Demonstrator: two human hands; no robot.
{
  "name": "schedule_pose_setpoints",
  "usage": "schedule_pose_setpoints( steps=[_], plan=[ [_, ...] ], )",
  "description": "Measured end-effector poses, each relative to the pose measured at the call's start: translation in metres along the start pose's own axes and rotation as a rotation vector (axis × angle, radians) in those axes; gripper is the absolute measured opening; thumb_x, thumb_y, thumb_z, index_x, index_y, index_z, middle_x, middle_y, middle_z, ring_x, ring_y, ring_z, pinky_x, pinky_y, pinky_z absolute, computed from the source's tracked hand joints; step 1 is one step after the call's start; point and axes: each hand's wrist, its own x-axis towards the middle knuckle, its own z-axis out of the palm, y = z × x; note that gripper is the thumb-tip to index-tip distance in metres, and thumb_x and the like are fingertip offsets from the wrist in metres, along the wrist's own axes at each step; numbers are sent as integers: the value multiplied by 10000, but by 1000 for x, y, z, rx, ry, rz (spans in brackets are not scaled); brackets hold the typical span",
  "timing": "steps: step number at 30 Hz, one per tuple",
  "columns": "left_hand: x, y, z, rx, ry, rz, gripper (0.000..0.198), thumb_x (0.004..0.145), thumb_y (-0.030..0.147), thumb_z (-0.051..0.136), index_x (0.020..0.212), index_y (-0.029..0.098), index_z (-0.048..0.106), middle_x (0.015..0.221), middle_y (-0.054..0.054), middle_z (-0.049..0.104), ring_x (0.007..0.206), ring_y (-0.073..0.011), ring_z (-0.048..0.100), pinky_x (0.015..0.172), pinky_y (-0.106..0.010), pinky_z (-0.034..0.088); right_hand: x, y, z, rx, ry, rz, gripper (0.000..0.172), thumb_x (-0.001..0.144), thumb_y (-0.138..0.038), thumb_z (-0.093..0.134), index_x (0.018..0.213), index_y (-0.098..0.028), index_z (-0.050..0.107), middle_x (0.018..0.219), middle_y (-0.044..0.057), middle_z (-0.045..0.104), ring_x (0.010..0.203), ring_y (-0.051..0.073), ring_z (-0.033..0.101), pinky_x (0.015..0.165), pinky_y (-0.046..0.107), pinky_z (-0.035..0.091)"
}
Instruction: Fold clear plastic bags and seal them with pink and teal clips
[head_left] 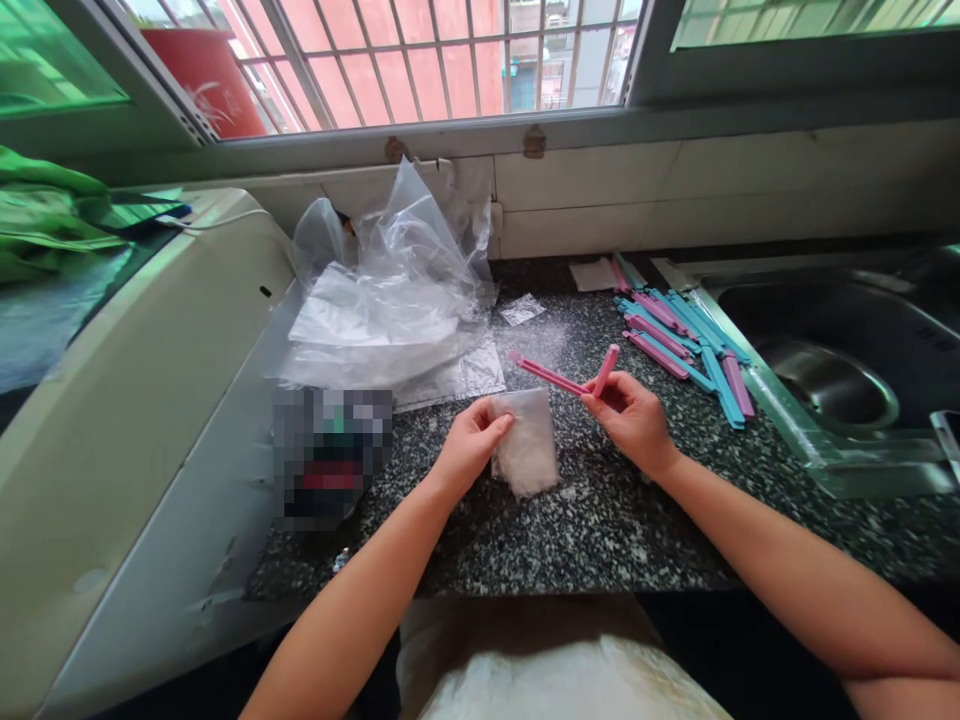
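Observation:
Pinched by its upper left edge, a small clear plastic bag [529, 445] with pale, powdery contents hangs from my left hand [480, 435]. My right hand [628, 418] grips a pink bag sealing clip [551, 374] near its hinge. The clip is spread into a V, one arm reaching left above the bag's top edge and the other pointing up. Clip and bag are apart. More pink and blue sealing clips [686, 335] lie in a loose pile to the right of my right hand.
Crumpled clear plastic bags [405, 290] heap up at the back left. Pale powder [551, 340] dusts the speckled counter [600, 530] near a small foil piece [523, 309]. A metal sink [832, 470] borders the right side; a blurred-out item [334, 460] sits at left.

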Motion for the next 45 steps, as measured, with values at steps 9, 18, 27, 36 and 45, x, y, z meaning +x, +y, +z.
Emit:
schedule_pose_setpoints(
  steps=[9, 18, 27, 36, 45],
  plan=[
    [-1, 4, -2, -116, -37, -88, 303, 497, 339, 789, 687, 139, 665, 670, -12, 647, 603, -108, 530, 607, -224, 411, 2, -2, -3, -238, -98, -171, 119, 796, -306, 581, 781, -189, 564, 664, -3, 592, 570, 118, 549, 557, 247, 470],
    [1, 0, -4, -127, -40, -156, 300, 494, 313, 794, 650, 128, 617, 645, -7, 625, 573, -96, 525, 583, -218, 409, -3, -13, 2, -231, -150, -285, 81, 820, -271, 564, 807, -192, 564, 678, -7, 590, 566, 99, 539, 546, 223, 468],
    [6, -3, -2, -211, 1, -185, 381, 449, 257, 818, 754, 120, 636, 734, -35, 665, 650, -121, 582, 677, -239, 448, -8, -12, 4, -225, -182, -352, 79, 830, -264, 557, 838, -188, 577, 717, 6, 621, 610, 107, 571, 566, 226, 484],
    [5, -5, -3, -174, -31, -171, 324, 491, 326, 808, 691, 109, 674, 642, -38, 668, 596, -121, 567, 644, -240, 437, -8, -18, 3, -197, -205, -435, 77, 825, -216, 563, 874, -183, 612, 785, 41, 668, 650, 116, 603, 603, 244, 512],
    [1, -3, 3, -258, 43, -101, 350, 388, 293, 843, 634, 116, 668, 599, -12, 648, 569, -109, 558, 596, -223, 451, -12, -17, 5, 213, -191, -66, 258, 732, -295, 673, 961, -200, 601, 775, 18, 650, 673, 111, 618, 660, 249, 544]
  ],
)
